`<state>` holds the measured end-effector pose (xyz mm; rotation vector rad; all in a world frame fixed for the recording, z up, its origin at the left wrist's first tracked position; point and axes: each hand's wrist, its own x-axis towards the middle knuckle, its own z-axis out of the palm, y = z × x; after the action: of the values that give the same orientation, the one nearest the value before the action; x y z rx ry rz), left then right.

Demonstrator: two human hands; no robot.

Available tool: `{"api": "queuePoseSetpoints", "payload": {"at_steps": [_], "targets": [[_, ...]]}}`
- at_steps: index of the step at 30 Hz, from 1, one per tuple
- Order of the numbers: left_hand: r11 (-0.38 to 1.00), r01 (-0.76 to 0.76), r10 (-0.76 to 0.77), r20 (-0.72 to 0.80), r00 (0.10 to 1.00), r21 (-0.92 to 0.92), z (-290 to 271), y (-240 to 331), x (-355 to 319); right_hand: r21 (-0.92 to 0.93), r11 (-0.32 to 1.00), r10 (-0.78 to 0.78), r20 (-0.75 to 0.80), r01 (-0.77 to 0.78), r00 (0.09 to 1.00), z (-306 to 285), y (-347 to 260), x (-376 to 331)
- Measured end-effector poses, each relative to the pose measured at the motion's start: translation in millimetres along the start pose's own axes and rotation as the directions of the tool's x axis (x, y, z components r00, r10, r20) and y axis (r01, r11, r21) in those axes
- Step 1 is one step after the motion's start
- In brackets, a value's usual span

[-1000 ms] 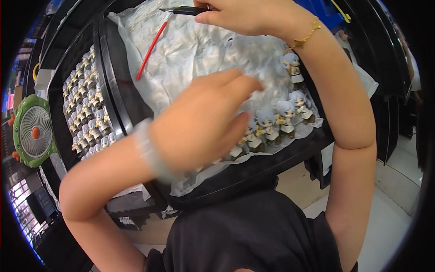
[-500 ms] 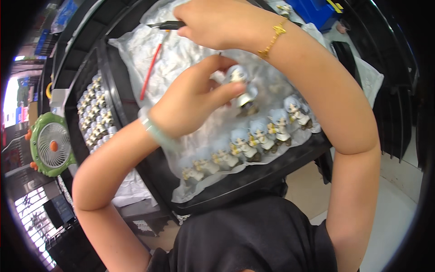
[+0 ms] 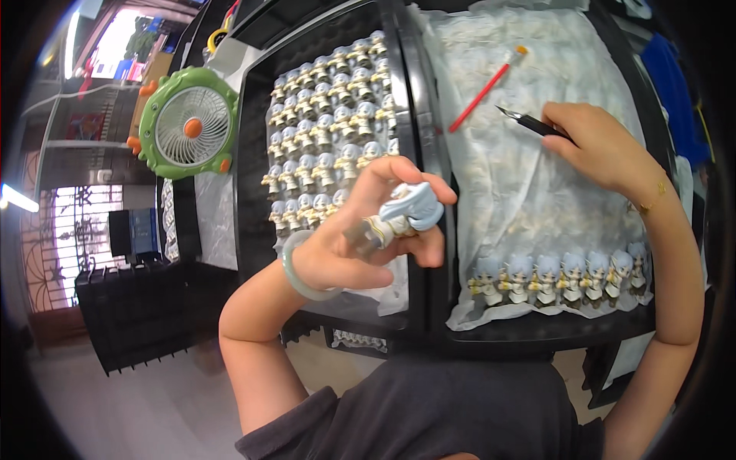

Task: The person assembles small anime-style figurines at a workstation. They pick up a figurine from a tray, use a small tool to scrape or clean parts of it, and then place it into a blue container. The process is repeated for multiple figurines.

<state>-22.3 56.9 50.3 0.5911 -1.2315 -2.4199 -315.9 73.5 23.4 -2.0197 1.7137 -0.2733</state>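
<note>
My left hand (image 3: 333, 241), a pale green bangle at its wrist, has its fingers curled round a small figurine (image 3: 414, 208) with light blue hair and white clothes. The figurine lies tilted in the grip, above the divide between two black trays. In my right hand (image 3: 594, 146) is a black-handled craft knife (image 3: 540, 127), its silver tip pointing left over the white wrapping sheet (image 3: 514, 184). A row of similar figurines (image 3: 571, 277) lies along the near edge of that sheet.
The left black tray (image 3: 247, 146) holds several rows of like figurines (image 3: 322, 126). A red paintbrush (image 3: 484, 93) lies on the sheet. To the left stands a green fan (image 3: 192, 126) with orange parts. A blue container (image 3: 678, 100) sits at the far right.
My view has swung left, bringing the left tray fully into sight. My left hand has carried the figurine left, off the sheet, and the figurine has turned. The right hand still holds the knife.
</note>
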Motion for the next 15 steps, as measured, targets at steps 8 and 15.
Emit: {"api": "queuePoseSetpoints", "payload": {"at_steps": [8, 15], "targets": [[0.997, -0.072, 0.074, 0.063, 0.995, -0.032, -8.7, -7.9, -5.1, 0.002, 1.0, 0.016, 0.062, -0.017, 0.998, 10.3, 4.8, 4.1], [0.677, -0.303, 0.249, 0.178, 0.952, 0.671, -12.8, -6.5, -3.5, 0.051, 0.996, 0.072, 0.119, -0.078, 0.99, 6.9, 3.0, 5.5]]}}
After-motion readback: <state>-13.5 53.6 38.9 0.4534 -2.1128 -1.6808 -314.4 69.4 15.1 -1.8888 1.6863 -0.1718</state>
